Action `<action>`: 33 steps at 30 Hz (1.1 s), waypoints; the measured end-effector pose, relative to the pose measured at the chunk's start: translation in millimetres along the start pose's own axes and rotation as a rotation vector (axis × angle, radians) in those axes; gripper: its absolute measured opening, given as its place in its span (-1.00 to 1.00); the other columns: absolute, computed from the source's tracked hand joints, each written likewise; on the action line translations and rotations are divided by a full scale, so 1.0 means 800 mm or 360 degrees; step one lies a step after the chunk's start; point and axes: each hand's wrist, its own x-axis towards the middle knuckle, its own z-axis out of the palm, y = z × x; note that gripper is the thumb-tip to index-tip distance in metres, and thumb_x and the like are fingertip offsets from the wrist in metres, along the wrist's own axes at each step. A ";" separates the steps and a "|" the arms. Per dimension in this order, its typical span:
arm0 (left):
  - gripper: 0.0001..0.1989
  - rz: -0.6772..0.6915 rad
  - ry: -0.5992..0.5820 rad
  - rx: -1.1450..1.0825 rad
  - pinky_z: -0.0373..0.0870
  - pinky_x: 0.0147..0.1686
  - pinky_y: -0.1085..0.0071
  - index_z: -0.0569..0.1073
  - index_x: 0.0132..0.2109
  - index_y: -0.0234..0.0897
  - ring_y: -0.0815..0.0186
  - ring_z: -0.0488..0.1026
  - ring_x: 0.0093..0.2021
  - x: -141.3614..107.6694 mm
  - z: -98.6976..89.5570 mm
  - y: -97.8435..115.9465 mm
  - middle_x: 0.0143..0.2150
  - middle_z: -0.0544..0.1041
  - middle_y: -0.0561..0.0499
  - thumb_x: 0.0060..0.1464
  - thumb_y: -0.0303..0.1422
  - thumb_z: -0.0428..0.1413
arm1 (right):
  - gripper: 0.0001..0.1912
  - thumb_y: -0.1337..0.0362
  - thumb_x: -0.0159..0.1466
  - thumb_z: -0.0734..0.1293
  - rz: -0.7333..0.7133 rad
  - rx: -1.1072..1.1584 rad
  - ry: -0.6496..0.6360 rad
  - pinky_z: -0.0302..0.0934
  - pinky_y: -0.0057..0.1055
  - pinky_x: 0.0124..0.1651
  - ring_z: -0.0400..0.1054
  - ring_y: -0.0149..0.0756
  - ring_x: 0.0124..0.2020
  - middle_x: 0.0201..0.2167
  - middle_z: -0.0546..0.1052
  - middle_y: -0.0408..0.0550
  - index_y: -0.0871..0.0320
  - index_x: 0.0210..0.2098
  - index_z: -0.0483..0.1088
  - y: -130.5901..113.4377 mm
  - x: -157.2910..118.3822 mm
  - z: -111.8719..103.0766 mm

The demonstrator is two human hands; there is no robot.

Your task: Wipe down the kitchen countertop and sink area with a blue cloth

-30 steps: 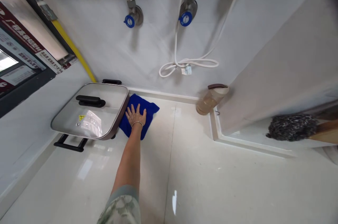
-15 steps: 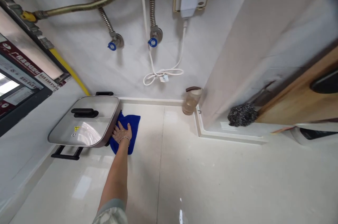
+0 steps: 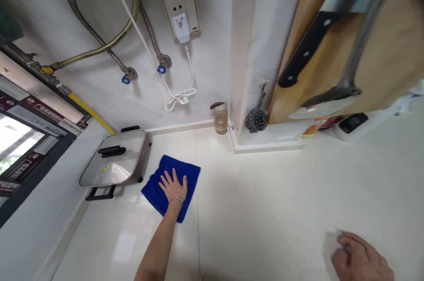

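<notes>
My left hand lies flat with fingers spread on a blue cloth, pressing it against the glossy white surface. A silver bracelet circles that wrist. To the left of the cloth, a short gap away, stands a rectangular electric pan with a glass lid and black handles. At the lower right edge, my right hand rests close to the surface, its fingers curled in a loose fist with nothing visible in them.
A clear jug of brownish liquid stands in the back corner. Beside it a steel scrubber hangs near a wooden board, with a knife in front. A plugged-in white cord and two blue-handled valves line the wall.
My left hand and the blue cloth have moved right, away from the pan, and the cloth is more spread out. My right hand has come into view. The camera has turned rightward.
</notes>
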 end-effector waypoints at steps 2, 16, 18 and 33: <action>-0.28 0.0155 -0.0006 -0.0010 -0.12 0.37 -0.15 0.03 0.40 -0.26 -0.16 -0.15 0.45 -0.040 0.001 0.015 0.47 -0.02 -0.29 0.22 0.01 -0.13 | -0.84 0.31 0.07 0.19 -0.0019 0.0003 0.0025 0.17 -0.08 -0.28 0.37 0.01 -0.27 -0.09 0.49 0.08 0.08 -0.31 0.28 -0.003 0.000 0.001; -0.17 0.1135 -0.0245 -0.0488 -0.12 0.37 -0.33 -0.22 0.42 0.02 -0.23 -0.35 0.44 -0.297 -0.009 0.152 0.51 -0.26 -0.10 0.14 0.10 -0.06 | -0.83 0.43 0.20 0.21 -0.0097 -0.0091 0.0162 0.13 -0.24 -0.22 0.29 -0.12 -0.17 -0.02 0.44 0.04 0.15 -0.21 0.32 -0.013 -0.004 0.007; -0.19 0.1175 -0.0259 -0.0512 -0.12 0.36 -0.36 -0.20 0.41 0.07 -0.25 -0.35 0.44 -0.300 -0.012 0.173 0.50 -0.28 -0.05 0.14 0.10 -0.05 | -0.83 0.42 0.20 0.21 -0.0110 -0.0091 0.0169 0.15 -0.22 -0.21 0.30 -0.11 -0.17 -0.03 0.44 0.05 0.15 -0.20 0.32 -0.010 -0.004 0.009; -0.40 0.0842 -0.0008 -0.0544 -0.15 0.41 -0.12 0.16 0.35 0.08 -0.08 -0.20 0.47 -0.053 0.015 0.177 0.49 -0.02 -0.01 0.19 0.00 -0.04 | -0.85 0.36 0.24 0.15 -0.0133 0.0038 0.0094 0.24 -0.09 -0.10 0.37 -0.03 -0.08 -0.04 0.44 0.09 0.10 -0.21 0.27 0.005 -0.008 0.019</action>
